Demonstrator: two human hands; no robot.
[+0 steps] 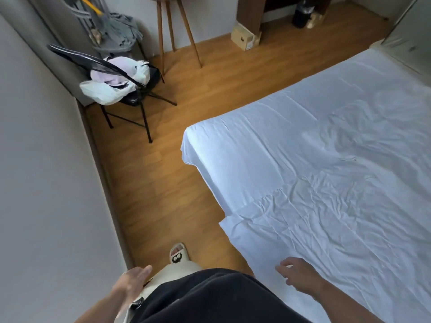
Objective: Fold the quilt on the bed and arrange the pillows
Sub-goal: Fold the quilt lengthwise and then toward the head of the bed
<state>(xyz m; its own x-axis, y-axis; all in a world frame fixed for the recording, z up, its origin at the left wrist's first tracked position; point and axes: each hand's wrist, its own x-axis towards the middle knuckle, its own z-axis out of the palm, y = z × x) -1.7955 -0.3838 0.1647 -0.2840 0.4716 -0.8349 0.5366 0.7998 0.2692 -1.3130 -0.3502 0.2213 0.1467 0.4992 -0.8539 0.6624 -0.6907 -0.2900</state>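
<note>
Beside the bed [256, 141]: white quilt [326, 241] seemingly spread flat, creased, unfolded. Pillows not in view. Left hand [133, 282] and right hand [297, 273] slack-fingered, holding nothing; right hovers over the quilt edge. Folding judged not begun.

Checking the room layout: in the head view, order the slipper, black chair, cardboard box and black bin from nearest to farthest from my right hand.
1. The slipper, low, just left of the right hand.
2. The black chair, middle left.
3. The cardboard box, upper middle.
4. The black bin, at the top, beyond the box.
</note>
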